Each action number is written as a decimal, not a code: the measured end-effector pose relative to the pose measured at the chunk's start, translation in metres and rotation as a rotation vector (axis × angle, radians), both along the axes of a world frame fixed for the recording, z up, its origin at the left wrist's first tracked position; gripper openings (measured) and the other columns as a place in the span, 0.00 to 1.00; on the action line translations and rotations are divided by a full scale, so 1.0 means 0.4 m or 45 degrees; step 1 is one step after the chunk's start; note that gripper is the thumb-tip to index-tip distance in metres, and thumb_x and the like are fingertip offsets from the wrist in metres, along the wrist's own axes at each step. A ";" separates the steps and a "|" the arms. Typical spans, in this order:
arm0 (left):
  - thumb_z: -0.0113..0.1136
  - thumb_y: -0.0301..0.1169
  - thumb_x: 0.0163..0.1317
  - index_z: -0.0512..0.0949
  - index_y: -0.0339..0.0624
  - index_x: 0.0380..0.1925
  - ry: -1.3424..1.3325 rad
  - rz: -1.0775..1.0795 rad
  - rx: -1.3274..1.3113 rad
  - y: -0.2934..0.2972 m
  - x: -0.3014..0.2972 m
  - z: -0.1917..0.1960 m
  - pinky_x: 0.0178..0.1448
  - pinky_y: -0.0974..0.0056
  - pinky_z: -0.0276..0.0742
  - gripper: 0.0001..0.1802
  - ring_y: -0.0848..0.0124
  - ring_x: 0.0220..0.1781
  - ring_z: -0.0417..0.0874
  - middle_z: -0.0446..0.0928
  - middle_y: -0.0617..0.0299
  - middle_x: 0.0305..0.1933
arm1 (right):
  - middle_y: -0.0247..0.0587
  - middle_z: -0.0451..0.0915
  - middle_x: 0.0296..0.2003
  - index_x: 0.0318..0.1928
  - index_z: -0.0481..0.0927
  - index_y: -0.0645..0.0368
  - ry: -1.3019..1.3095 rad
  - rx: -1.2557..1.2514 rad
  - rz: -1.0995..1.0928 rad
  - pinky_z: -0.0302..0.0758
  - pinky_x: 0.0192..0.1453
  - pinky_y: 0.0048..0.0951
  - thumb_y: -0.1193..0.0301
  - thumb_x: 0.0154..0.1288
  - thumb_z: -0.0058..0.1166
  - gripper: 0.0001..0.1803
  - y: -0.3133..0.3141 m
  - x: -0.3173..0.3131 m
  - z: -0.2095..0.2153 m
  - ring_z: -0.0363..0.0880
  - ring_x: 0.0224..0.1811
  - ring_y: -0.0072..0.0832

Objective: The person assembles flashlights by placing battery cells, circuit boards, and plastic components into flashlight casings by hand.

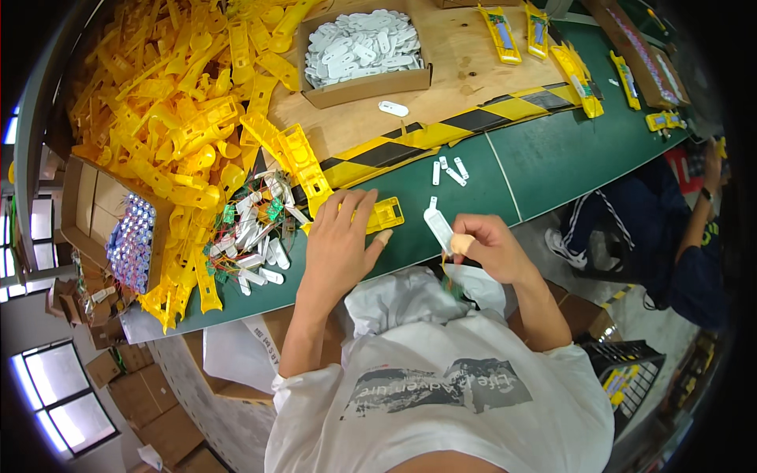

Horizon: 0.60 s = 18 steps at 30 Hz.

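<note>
My left hand lies over a yellow plastic housing on the green tabletop, fingers across it and the tape-wrapped thumb along its near side; the palm hides the housing's middle. In my right hand, thumb and forefinger pinch a long white plastic piece with a small tab at its far end. Thin wires and a blurred green part hang below that hand, over my lap. Several small white strips lie on the table beyond the white piece.
Yellow housings are heaped at the left, beside wired white parts and a box of shiny cylinders. A cardboard box of white covers stands behind striped tape. Filled yellow housings lie far right; another person sits there.
</note>
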<state>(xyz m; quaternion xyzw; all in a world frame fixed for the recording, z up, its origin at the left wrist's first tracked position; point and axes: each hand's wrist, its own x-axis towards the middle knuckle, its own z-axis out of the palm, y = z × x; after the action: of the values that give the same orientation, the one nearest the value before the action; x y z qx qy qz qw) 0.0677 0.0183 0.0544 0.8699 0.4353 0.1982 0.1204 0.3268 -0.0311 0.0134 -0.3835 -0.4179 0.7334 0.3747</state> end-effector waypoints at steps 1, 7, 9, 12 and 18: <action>0.72 0.33 0.52 0.78 0.40 0.54 0.183 0.074 0.090 -0.002 -0.006 -0.031 0.60 0.51 0.74 0.28 0.52 0.55 0.78 0.78 0.53 0.52 | 0.40 0.83 0.34 0.33 0.76 0.63 -0.008 -0.005 0.007 0.76 0.39 0.26 0.69 0.71 0.55 0.10 0.017 -0.008 -0.002 0.79 0.30 0.23; 0.72 0.32 0.49 0.78 0.40 0.49 0.069 0.013 0.079 -0.016 -0.027 -0.079 0.56 0.54 0.74 0.25 0.58 0.50 0.80 0.79 0.58 0.49 | 0.44 0.80 0.23 0.28 0.74 0.63 -0.577 0.420 0.107 0.71 0.29 0.34 0.71 0.59 0.58 0.09 0.071 -0.050 0.059 0.77 0.22 0.35; 0.73 0.32 0.47 0.78 0.40 0.49 0.111 -0.006 0.157 -0.019 -0.025 -0.059 0.53 0.55 0.74 0.27 0.60 0.49 0.81 0.79 0.59 0.49 | 0.45 0.79 0.19 0.28 0.74 0.63 -0.923 0.599 0.174 0.70 0.28 0.37 0.69 0.58 0.58 0.10 0.085 -0.058 0.090 0.76 0.19 0.42; 0.72 0.32 0.46 0.78 0.41 0.50 0.210 -0.049 0.280 -0.025 -0.023 -0.035 0.49 0.58 0.74 0.28 0.63 0.47 0.81 0.79 0.59 0.48 | 0.45 0.79 0.19 0.29 0.75 0.62 -1.103 0.617 0.247 0.72 0.29 0.41 0.68 0.58 0.59 0.11 0.092 -0.057 0.108 0.76 0.20 0.48; 0.63 0.31 0.54 0.78 0.38 0.50 0.551 -0.073 0.553 -0.064 0.006 0.015 0.46 0.62 0.73 0.22 0.65 0.45 0.81 0.79 0.56 0.48 | 0.48 0.81 0.24 0.35 0.75 0.63 -1.261 0.875 0.159 0.77 0.34 0.45 0.68 0.58 0.62 0.12 0.095 -0.120 0.143 0.80 0.25 0.48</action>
<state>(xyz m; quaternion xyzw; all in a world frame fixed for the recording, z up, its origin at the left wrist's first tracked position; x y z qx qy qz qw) 0.0700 -0.0074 0.0606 0.9092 0.3736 0.0932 -0.1584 0.2789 0.0069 0.0705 -0.5110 -0.7774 0.3111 0.1942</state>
